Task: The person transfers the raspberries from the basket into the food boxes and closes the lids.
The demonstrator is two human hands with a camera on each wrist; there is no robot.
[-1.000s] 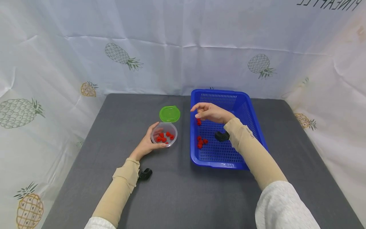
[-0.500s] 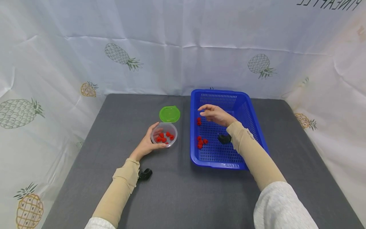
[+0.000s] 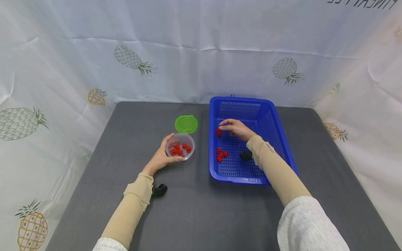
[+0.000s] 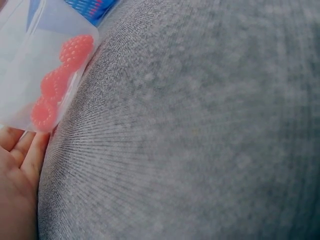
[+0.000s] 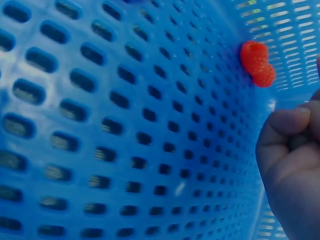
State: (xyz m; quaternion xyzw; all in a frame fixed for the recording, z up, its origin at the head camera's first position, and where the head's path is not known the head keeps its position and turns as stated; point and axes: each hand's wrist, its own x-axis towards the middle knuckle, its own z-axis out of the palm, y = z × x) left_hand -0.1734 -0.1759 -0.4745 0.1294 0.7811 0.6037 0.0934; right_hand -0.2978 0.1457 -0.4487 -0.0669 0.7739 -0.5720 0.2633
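Observation:
My left hand [image 3: 159, 159] holds a round clear plastic tub [image 3: 170, 138] on the table, thumb at its near side and fingers round the far side. Several red raspberries [image 3: 179, 152] lie inside it; the left wrist view shows some raspberries [image 4: 54, 84] through its wall. My right hand [image 3: 237, 129] is over the blue basket [image 3: 214, 174], thumb and forefinger slightly apart, with nothing seen between them. Close to its fingertips are raspberries [image 3: 218, 134] by the basket's left wall, seen also as a touching pair of raspberries [image 5: 257, 64] in the right wrist view.
More raspberries [image 3: 220, 155] are grouped in the basket's near left part. A green lid [image 3: 186, 124] lies on the grey table [image 3: 188, 216] behind the tub. White pineapple-print cloth [image 3: 201, 73] stands round the table's back and sides.
The right hand first drew back a little to the right, then lowered into the basket towards the raspberries at the left wall. The left hand and tub have stayed put.

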